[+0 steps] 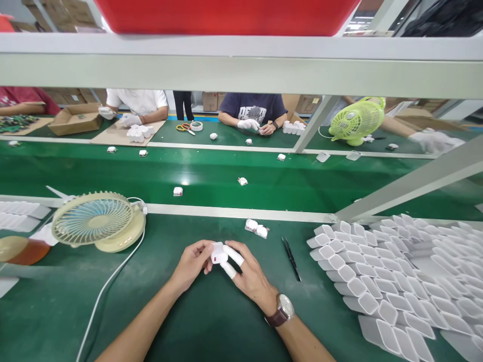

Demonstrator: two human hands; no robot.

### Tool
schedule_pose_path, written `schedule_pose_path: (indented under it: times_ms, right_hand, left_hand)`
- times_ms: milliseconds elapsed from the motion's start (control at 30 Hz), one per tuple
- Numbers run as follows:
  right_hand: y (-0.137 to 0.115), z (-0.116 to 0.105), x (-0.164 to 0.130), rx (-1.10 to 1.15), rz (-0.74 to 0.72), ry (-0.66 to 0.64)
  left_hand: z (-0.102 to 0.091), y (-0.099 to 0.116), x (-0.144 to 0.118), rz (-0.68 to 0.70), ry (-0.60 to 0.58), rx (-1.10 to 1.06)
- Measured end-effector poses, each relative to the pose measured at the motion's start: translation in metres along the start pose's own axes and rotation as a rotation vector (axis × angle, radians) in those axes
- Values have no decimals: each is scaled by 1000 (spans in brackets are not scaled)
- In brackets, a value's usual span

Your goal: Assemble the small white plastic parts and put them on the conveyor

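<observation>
A small white plastic housing point(219, 253) with a red spot on its face is held between both hands, just above the green bench. My left hand point(195, 261) pinches its left side. On the right side, my right hand point(247, 271) grips it with thumb and finger, both wearing white finger covers. What is inside the housing cannot be made out. Two similar white pieces point(257, 228) lie on the bench just beyond my hands. Black tweezers point(291, 258) rest to the right of my right hand.
Many white plastic shells point(362, 281) stand packed at the right. A cream fan point(98, 221) with a white cord stands left, near a bottle of amber liquid point(24, 250). A green belt point(211, 168) carries small white pieces. Across it, co-workers point(252, 110) sit beneath an overhead shelf point(226, 70).
</observation>
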State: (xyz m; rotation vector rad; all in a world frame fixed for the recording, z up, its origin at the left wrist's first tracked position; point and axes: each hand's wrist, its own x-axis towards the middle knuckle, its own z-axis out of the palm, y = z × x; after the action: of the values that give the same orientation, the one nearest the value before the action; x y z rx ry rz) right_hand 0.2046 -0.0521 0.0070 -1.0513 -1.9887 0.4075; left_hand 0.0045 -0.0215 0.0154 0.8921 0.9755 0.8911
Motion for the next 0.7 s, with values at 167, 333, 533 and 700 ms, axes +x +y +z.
schedule_pose_path:
  times_ms: [167,333,533,700]
  right_hand:
    - [-2,2,0,34,30,87]
    - [-1,2,-1,45,69,79]
    - [-1,3,-1,72,64,78]
    - [0,5,-1,83,66,85]
  left_hand:
    - [3,2,-4,7,-74,5]
    - [9,0,-4,-32,-16,92]
    - [9,-3,-5,-22,41,188]
    - [8,-6,-7,-11,34,283]
